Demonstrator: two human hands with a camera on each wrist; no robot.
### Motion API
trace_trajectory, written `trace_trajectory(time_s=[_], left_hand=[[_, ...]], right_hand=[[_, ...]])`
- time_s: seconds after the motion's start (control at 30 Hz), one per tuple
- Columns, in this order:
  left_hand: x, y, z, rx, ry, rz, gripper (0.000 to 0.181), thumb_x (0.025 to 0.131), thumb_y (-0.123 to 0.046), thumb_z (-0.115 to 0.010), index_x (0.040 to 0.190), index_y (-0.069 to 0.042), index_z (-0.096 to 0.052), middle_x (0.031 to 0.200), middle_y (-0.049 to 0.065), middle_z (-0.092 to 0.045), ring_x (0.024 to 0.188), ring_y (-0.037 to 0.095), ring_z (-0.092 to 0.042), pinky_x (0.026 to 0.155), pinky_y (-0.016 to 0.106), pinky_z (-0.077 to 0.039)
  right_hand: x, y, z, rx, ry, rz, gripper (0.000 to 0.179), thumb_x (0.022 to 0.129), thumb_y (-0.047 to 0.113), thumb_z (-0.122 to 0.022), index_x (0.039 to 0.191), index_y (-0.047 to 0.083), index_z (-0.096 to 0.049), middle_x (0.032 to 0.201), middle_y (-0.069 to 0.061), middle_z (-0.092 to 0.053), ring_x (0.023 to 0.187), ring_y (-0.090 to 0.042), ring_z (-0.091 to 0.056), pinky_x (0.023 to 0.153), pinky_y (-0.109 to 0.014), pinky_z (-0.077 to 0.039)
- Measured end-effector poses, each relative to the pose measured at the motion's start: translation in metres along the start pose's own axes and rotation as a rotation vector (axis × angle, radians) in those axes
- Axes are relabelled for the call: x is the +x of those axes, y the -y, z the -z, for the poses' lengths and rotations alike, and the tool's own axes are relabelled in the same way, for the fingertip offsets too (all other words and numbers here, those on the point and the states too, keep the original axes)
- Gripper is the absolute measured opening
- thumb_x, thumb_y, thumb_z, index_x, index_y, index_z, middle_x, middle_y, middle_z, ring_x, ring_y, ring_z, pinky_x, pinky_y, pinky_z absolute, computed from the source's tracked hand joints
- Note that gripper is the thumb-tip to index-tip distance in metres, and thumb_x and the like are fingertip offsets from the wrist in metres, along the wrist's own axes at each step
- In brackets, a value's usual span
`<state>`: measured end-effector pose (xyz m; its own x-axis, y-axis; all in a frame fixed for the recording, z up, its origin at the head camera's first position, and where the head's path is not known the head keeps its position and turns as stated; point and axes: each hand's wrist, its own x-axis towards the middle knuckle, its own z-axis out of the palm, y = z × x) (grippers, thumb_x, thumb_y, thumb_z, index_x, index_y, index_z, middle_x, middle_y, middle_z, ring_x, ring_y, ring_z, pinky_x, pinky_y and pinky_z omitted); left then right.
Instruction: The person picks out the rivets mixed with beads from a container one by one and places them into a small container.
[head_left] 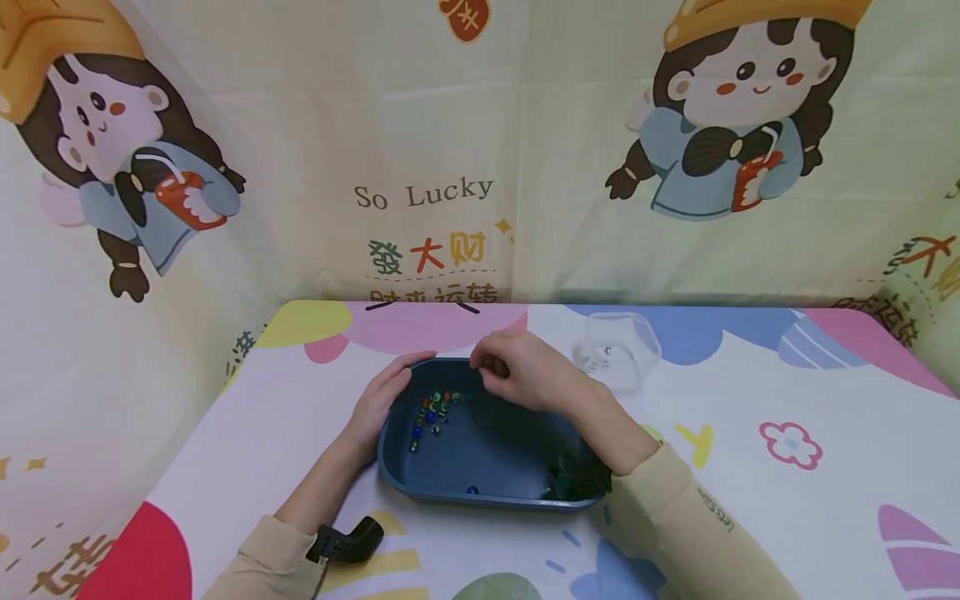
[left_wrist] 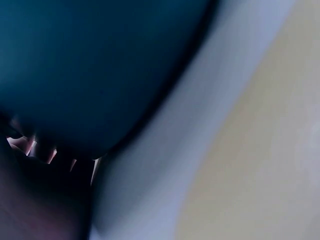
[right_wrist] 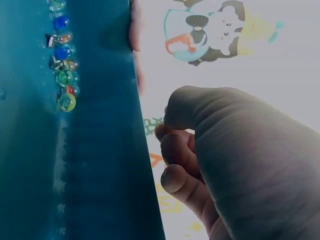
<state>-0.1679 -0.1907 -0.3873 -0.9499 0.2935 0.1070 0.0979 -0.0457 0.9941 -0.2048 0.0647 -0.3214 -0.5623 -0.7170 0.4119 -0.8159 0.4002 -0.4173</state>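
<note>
A dark blue basin (head_left: 495,450) with rounded corners sits in front of me. Glass marbles (head_left: 431,417), blue, green and orange, cluster at its left, with small clear shiny pieces among them. One blue marble (head_left: 472,491) lies apart by the near wall. My left hand (head_left: 375,408) holds the basin's left end, thumb at the rim and fingers along the outside. Over the far rim is my right hand (head_left: 525,371), its fingers curled and thumb close to the forefinger. In the right wrist view, no object shows in the right hand (right_wrist: 245,150); the pinch point is partly hidden.
A clear plastic box (head_left: 637,350) stands behind the basin to the right, with small clear bits in it. The patterned tablecloth (head_left: 720,500) covers the table, and a printed curtain (head_left: 555,167) hangs behind its far edge.
</note>
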Motion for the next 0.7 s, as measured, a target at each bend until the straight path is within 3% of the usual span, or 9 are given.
trace_trajectory(time_s=[0.2, 0.37, 0.7], left_hand=[[0.000, 0.001, 0.001, 0.000, -0.001, 0.001, 0.048, 0.111, -0.024, -0.029, 0.150, 0.001, -0.039, 0.150, 0.024, -0.044, 0.137, 0.038, -0.042, 0.107, 0.032, -0.042], [0.000, 0.000, 0.001, 0.010, -0.004, -0.002, 0.048, 0.111, -0.024, -0.029, 0.150, 0.001, -0.039, 0.150, 0.023, -0.044, 0.137, 0.037, -0.042, 0.108, 0.033, -0.041], [-0.001, 0.001, 0.002, 0.013, 0.007, -0.020, 0.048, 0.111, -0.024, -0.030, 0.150, 0.002, -0.039, 0.151, 0.022, -0.043, 0.138, 0.037, -0.042, 0.108, 0.033, -0.041]], right_hand=[[0.001, 0.001, 0.001, 0.006, -0.020, 0.012, 0.008, 0.089, 0.000, -0.068, 0.097, 0.003, -0.071, 0.079, 0.002, -0.061, 0.069, -0.010, -0.053, 0.065, -0.024, -0.049], [0.001, 0.002, 0.006, 0.011, -0.085, 0.043, 0.009, 0.089, -0.001, -0.069, 0.096, 0.004, -0.071, 0.080, 0.001, -0.063, 0.068, -0.011, -0.054, 0.064, -0.025, -0.050], [-0.005, 0.002, 0.028, 0.016, -0.165, 0.021, 0.009, 0.088, -0.001, -0.070, 0.094, 0.006, -0.070, 0.086, 0.000, -0.065, 0.071, -0.014, -0.055, 0.064, -0.030, -0.051]])
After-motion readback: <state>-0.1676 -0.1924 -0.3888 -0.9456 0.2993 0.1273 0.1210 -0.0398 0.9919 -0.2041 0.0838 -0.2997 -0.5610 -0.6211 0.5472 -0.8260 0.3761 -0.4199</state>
